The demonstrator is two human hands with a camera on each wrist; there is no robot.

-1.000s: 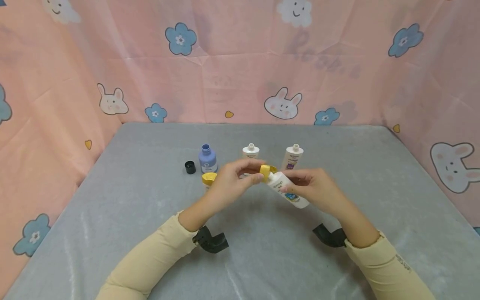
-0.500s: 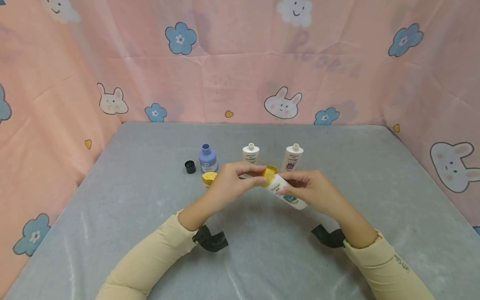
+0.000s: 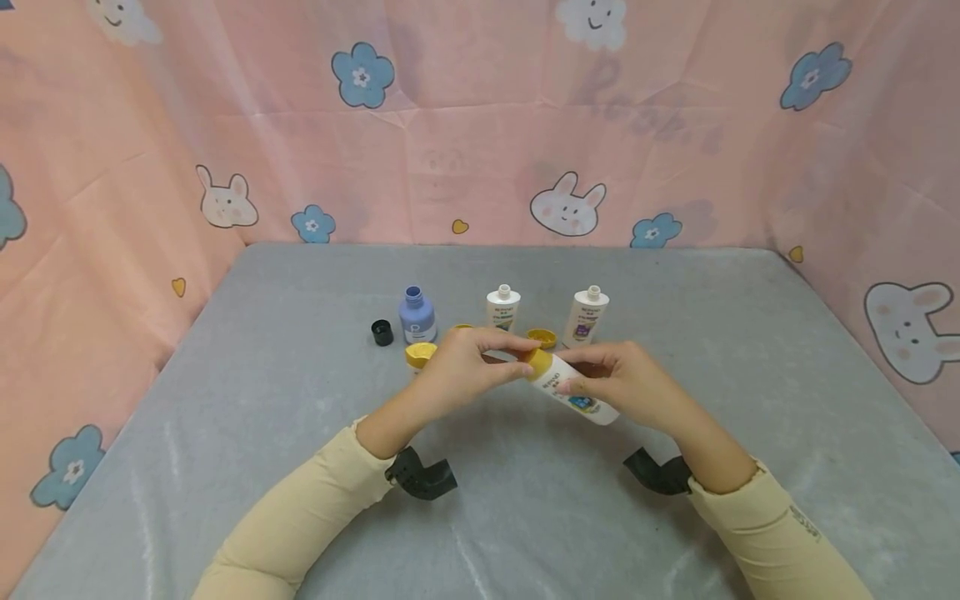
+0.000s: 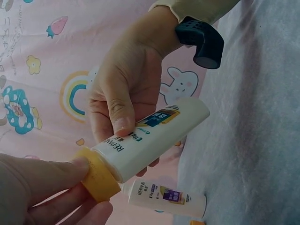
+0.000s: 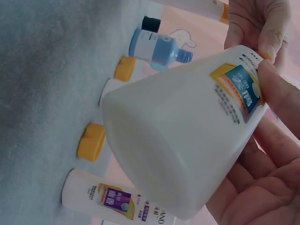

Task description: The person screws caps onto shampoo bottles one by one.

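Note:
Both hands hold a white shampoo-style bottle (image 3: pixel 576 398), tilted above the table with its capped end toward the left. My left hand (image 3: pixel 465 367) pinches its yellow cap (image 4: pixel 99 176) between thumb and fingers. Gripping the bottle's body from the other side is my right hand (image 3: pixel 626 379), with the thumb over the front near the label. In the left wrist view the cap sits over the neck, flush with the shoulder. The bottle's broad base faces the camera in the right wrist view.
Behind the hands stand an uncapped blue bottle (image 3: pixel 417 317) and two uncapped white bottles, one in the middle (image 3: pixel 503 308) and one at right (image 3: pixel 587 315). A black cap (image 3: pixel 382 332) and a yellow cap (image 3: pixel 542 338) lie nearby. A yellow-capped bottle (image 3: pixel 421 356) is partly hidden by the left wrist.
The yellow cap, earlier askew with the white neck showing, now sits straight over the neck. The bottle has dipped slightly, and the loose yellow cap behind it has come into view.

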